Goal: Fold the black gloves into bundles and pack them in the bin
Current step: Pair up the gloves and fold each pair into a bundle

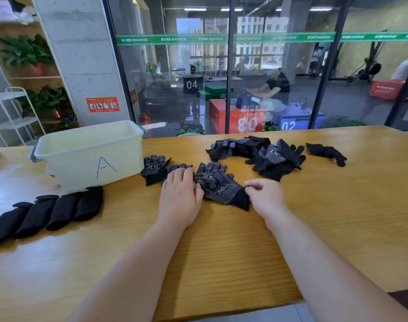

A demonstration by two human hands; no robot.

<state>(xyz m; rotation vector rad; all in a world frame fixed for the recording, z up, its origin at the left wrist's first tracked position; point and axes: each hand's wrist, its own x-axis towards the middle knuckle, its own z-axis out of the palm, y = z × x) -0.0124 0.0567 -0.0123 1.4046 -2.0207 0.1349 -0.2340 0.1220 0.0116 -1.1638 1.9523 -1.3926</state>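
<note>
A pair of black dotted gloves (218, 185) lies on the wooden table (221, 247) between my hands. My left hand (179, 196) rests flat on another glove beside a dotted glove (154, 169), its thumb touching the pair. My right hand (265, 196) pinches the pair's black cuff at its near right corner. A loose pile of black gloves (261, 153) sits further back, with a single glove (327, 153) to its right. The cream bin marked "A" (91, 154) stands at the left. Several folded black bundles (47, 212) lie in a row in front of it.
A glass wall runs behind the table's far edge. A white rack (12, 112) and potted plants stand at the far left. The table's near edge is close to me, with floor showing at the bottom right.
</note>
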